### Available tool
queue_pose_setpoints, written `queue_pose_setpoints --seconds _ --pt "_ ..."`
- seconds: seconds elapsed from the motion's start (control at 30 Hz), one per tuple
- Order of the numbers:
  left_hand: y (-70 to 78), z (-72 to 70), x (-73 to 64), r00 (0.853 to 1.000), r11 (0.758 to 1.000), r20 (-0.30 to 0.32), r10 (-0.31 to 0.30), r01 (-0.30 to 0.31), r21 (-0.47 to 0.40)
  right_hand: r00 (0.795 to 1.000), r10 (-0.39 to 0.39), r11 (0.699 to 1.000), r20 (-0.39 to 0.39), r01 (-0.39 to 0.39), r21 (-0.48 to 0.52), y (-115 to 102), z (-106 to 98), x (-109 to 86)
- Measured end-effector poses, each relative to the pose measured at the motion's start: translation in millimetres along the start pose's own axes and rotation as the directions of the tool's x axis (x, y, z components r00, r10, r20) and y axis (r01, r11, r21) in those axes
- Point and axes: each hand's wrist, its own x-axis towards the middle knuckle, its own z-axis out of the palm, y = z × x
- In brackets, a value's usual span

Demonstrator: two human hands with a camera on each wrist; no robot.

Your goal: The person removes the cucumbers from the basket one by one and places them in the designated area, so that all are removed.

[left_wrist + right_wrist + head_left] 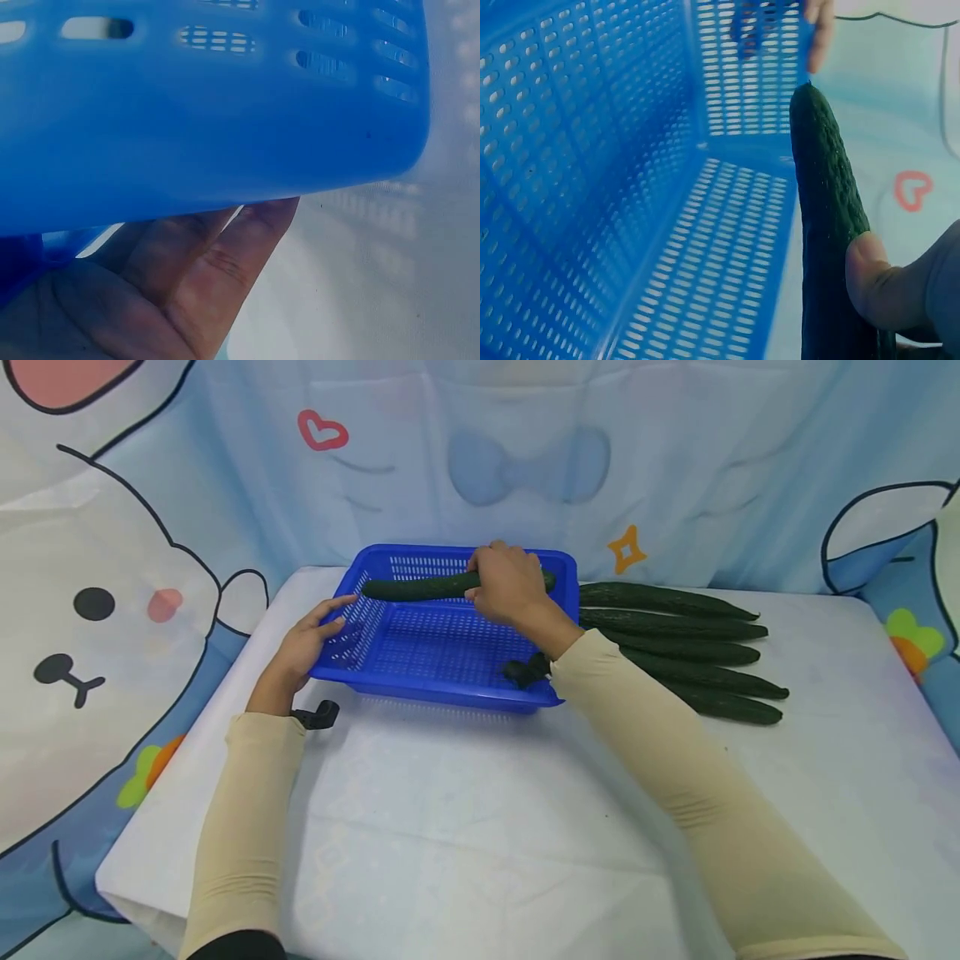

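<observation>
A dark green cucumber (416,588) lies lengthwise across the back part of a blue plastic basket (420,690), gripped near its right end by my right hand (506,583). The right wrist view shows the thumb (874,277) pressed along the cucumber's side, its tip pointing toward the basket's far end wall. At the basket's left end, my left hand (300,642) holds the rim. From the left wrist, fingers (225,262) show against the underside of the basket wall, which hides their tips. Beneath the cucumber, the basket's perforated floor shows bare.
Several more cucumbers (675,625) lie side by side on the white-covered table (465,827), right of the basket and partly behind the right forearm. A patterned blue curtain (525,410) hangs behind the table. Each wrist wears a small black camera mount (318,715).
</observation>
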Motion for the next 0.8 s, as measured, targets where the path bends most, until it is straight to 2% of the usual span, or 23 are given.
queue_pose_setpoints --seconds 0.37,0.6,0.8 --pt "1.7 -0.8 -1.4 1.0 1.0 -0.002 0.0 0.0 0.023 0.997 -0.053 0.997 -0.048 0.056 0.056 13.9 -37.3 -58.6" --pt "2.9 0.9 -3.5 1.0 0.999 -0.001 -0.02 0.02 0.03 0.986 -0.102 0.993 -0.131 0.108 0.041 36.4 -41.9 -112.6" --pt "4.2 2.5 -5.7 1.0 0.999 0.001 -0.022 0.022 0.045 0.987 -0.006 0.986 -0.16 0.032 0.162 70.9 -37.4 -163.0"
